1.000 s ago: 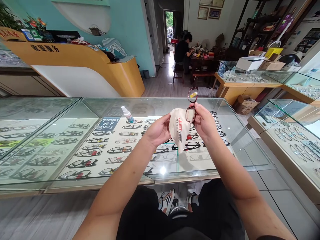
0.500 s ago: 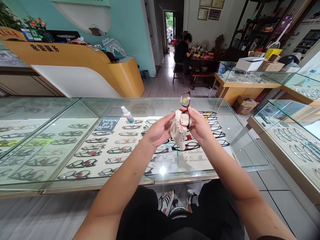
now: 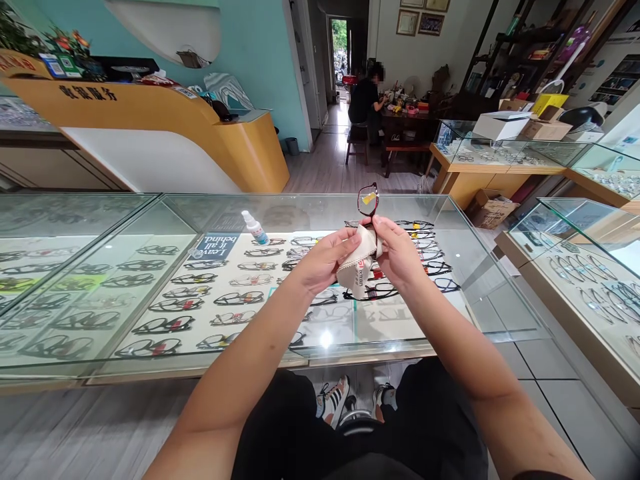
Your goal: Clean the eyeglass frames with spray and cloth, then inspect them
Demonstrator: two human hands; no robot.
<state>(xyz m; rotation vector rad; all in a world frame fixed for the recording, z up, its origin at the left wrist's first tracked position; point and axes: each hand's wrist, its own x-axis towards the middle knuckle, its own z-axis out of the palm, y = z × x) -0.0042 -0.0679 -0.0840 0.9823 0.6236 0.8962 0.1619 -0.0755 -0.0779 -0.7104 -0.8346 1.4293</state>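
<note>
Above the glass display counter [image 3: 465, 293], both my hands meet around a pair of dark red-framed glasses [image 3: 367, 201]. My right hand [image 3: 399, 255] grips the glasses, whose upper lens carries a yellow sticker and stands clear above my fingers. The lower lens is wrapped in a cream cleaning cloth [image 3: 356, 267] with red lettering, which my left hand [image 3: 321, 261] pinches against it. The cloth's loose end hangs below my hands.
A small white spray bottle [image 3: 255, 229] stands on the counter top left of my hands. Rows of spectacle frames [image 3: 165, 300] lie under the glass. More glass cases [image 3: 575, 260] stand to the right. A person sits at a far table [image 3: 400, 120].
My hands came together and shifted left. The cloth, earlier hanging open beside the glasses, is now bunched over the lower lens.
</note>
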